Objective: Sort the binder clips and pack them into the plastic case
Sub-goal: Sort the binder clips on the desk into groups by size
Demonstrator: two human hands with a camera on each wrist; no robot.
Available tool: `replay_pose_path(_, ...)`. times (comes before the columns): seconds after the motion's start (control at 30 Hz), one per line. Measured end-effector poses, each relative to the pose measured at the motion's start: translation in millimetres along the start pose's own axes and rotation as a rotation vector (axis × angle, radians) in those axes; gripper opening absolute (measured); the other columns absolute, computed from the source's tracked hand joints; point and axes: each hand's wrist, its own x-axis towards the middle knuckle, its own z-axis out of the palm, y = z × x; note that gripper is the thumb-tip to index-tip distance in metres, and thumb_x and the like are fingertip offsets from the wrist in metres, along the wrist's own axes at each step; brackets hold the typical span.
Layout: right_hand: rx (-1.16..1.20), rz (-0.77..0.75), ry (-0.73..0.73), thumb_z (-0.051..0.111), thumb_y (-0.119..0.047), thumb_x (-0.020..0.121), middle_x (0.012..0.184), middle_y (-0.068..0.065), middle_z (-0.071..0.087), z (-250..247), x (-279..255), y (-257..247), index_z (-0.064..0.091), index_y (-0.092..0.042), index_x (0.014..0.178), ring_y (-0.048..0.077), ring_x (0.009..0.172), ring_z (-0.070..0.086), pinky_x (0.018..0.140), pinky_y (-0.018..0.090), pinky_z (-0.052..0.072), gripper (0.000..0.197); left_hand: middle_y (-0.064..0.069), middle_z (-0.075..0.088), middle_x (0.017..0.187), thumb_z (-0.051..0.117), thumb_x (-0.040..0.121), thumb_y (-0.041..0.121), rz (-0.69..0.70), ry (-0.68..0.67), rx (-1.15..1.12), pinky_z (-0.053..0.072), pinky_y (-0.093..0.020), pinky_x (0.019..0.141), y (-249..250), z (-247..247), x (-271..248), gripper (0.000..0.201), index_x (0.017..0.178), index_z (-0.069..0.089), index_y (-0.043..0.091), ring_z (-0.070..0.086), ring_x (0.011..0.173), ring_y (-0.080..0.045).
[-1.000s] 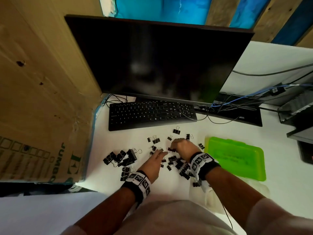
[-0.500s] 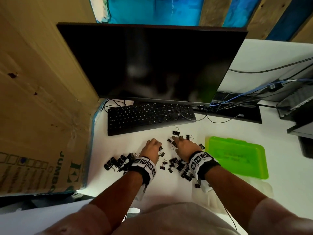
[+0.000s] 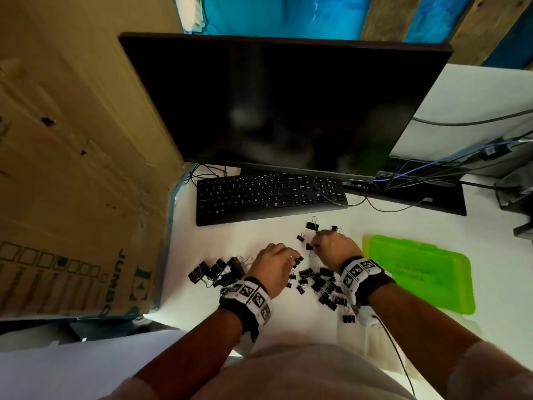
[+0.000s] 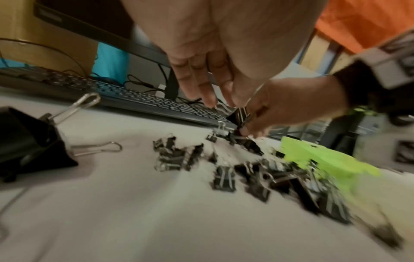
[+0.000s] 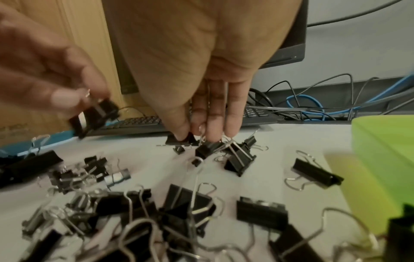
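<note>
White worktop (image 3: pixel 476 336), strewn with black binder clips: a heap of large clips (image 3: pixel 215 269) at the near left, a heap of small clips (image 3: pixel 320 284) between the two wrists, a few loose clips (image 3: pixel 312 225) farther off toward the keyboard (image 3: pixel 268 194). Green plastic case (image 3: pixel 418 277) to the right of the small heap, lid down, lying flat on the worktop.

Left hand (image 3: pixel 274 268) above the gap between the two heaps, fingertips curled round a small black clip (image 5: pixel 98 113), lifted clear of the worktop in the right wrist view. Grip narrow, thumb and fingers closed on the clip's body.

Right hand (image 3: pixel 336 249) just beyond the small heap, fingers pointing down, thumb and fingertips (image 5: pixel 215 131) pinched on a small clip (image 5: pixel 181 139) at the surface; more small clips touching just beside it. Grip nearly closed around that clip.

Dark monitor (image 3: pixel 282 105) at the far side behind the keyboard, cardboard box (image 3: pixel 80 174) standing along the left edge, tangle of cables (image 3: pixel 438 171) at the far right. Banded wrist mounts with square markers on both forearms.
</note>
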Motion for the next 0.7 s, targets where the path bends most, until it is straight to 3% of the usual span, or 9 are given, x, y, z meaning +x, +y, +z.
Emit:
replay_pose_path(0.1,0.069,-0.019,0.07,0.047,-0.016,0.087,0.098,0.008,0.066,-1,-5,3,0.069,-0.015,0.091,0.029,0.084,0.064,0.071,0.034,0.052,0.021,-0.003,0.06,0.111,0.042,0.093,0.014,0.073,-0.089,0.07,0.04,-0.036,0.098,8,18,-19,0.028,0.114,0.06,0.019,0.048,0.105,-0.024)
replay_pose_path(0.23,0.154,-0.071,0.208,0.059,-0.009,0.082,0.088,0.008,0.065,-11,-25,2,0.071,-0.011,0.085,0.027,0.074,0.064,0.068,0.033,0.052,0.013,-0.012,0.055,0.12,0.046,0.089,0.003,0.03,-0.129,0.054,0.041,-0.039,0.102,5,34,-28,0.032,0.118,0.058,0.012,0.047,0.113,-0.03)
replay_pose_path(0.33,0.271,-0.125,0.231,0.065,-0.009,0.078,0.082,-0.003,0.059,-18,-50,-5,0.069,-0.015,0.083,0.015,0.067,0.06,0.066,0.023,0.047,0.009,-0.012,0.049,0.124,0.045,0.087,-0.003,-0.024,-0.192,0.054,0.042,-0.04,0.102,-1,39,-29,0.037,0.119,0.056,0.012,0.046,0.117,-0.029)
replay_pose_path(0.43,0.346,-0.227,0.048,0.066,-0.012,0.076,0.077,-0.005,0.058,-17,-80,-14,0.067,-0.023,0.078,0.005,0.064,0.053,0.064,0.017,0.04,0.011,-0.011,0.047,0.122,0.046,0.083,-0.008,-0.057,-0.225,0.041,0.045,-0.041,0.098,-9,43,-31,0.042,0.118,0.056,0.013,0.048,0.115,-0.029)
replay_pose_path(0.53,0.304,-0.304,-0.171,0.061,-0.016,0.076,0.081,-0.007,0.059,-5,-105,-24,0.067,-0.023,0.078,0.004,0.068,0.054,0.062,0.009,0.036,0.01,-0.007,0.041,0.131,0.043,0.078,-0.014,-0.058,-0.194,0.019,0.043,-0.036,0.102,-1,34,-36,0.057,0.126,0.049,0.016,0.046,0.12,-0.025)
replay_pose_path(0.6,0.266,-0.331,-0.256,0.057,-0.017,0.079,0.087,-0.006,0.062,9,-115,-30,0.069,-0.022,0.085,0.008,0.074,0.057,0.065,0.008,0.037,0.014,0.0,0.041,0.131,0.042,0.076,-0.017,-0.06,-0.078,0.012,0.044,-0.031,0.101,3,23,-41,0.062,0.126,0.05,0.02,0.045,0.118,-0.019)
replay_pose_path(0.7,0.215,-0.36,-0.309,0.053,-0.019,0.084,0.095,-0.002,0.065,27,-119,-36,0.07,-0.023,0.094,0.013,0.084,0.06,0.074,0.019,0.043,0.02,0.005,0.048,0.123,0.043,0.075,-0.019,-0.177,0.164,0.029,0.04,-0.026,0.102,-11,-3,-54,0.061,0.116,0.056,0.024,0.045,0.111,-0.013)
